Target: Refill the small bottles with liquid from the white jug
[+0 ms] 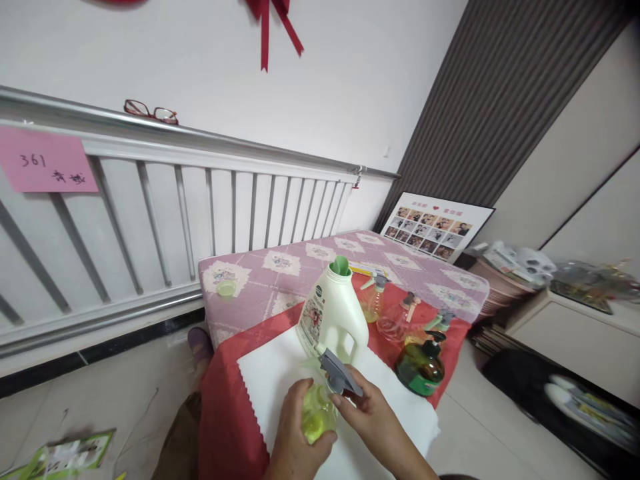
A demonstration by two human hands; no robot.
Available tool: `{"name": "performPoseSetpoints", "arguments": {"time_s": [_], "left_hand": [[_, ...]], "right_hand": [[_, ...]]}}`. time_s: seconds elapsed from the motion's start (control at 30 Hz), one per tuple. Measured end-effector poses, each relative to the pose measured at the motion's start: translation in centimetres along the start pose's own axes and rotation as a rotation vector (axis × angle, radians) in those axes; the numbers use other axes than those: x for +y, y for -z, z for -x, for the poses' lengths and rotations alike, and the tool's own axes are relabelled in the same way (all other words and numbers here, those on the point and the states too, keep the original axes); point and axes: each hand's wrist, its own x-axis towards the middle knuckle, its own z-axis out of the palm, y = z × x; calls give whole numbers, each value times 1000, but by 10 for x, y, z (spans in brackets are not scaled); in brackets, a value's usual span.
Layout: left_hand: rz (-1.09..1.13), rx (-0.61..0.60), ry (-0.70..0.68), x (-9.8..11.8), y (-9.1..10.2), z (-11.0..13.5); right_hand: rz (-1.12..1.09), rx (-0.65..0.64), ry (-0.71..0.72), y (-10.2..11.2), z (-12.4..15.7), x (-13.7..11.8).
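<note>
My left hand (295, 433) is wrapped around a small clear spray bottle (316, 415) with yellow-green liquid, held over a white cloth (273, 380). My right hand (367, 417) pinches the bottle's grey trigger head (337, 373). Just behind stands a white detergent jug (333, 313) with an open green spout. A green cap (227, 288) lies farther back on the left of the table.
The small table (300, 260) has a pink patterned cover and a red cloth (225, 413). At the right stand a dark green pump bottle (423, 367) and several clear spray bottles (395, 313). A radiator (150, 220) lines the wall; glasses (150, 111) rest on it.
</note>
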Motion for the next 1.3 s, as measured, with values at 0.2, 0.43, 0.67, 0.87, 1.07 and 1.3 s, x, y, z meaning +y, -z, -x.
{"name": "performPoseSetpoints", "arguments": {"time_s": [0.2, 0.43, 0.67, 0.87, 1.07, 1.3], "left_hand": [[-24, -20, 4, -7, 1, 1], [-37, -30, -36, -13, 1, 1], [-47, -28, -35, -16, 1, 1], [-43, -12, -33, -15, 1, 0], [-53, -12, -45, -16, 1, 1], [-55, -26, -35, -11, 2, 1]], "right_hand": [[48, -36, -48, 4, -6, -16], [110, -117, -27, 7, -8, -15], [128, -167, -10, 7, -4, -7], [152, -143, 20, 6, -2, -6], [189, -163, 41, 10, -2, -10], [208, -233, 62, 14, -6, -14]]}}
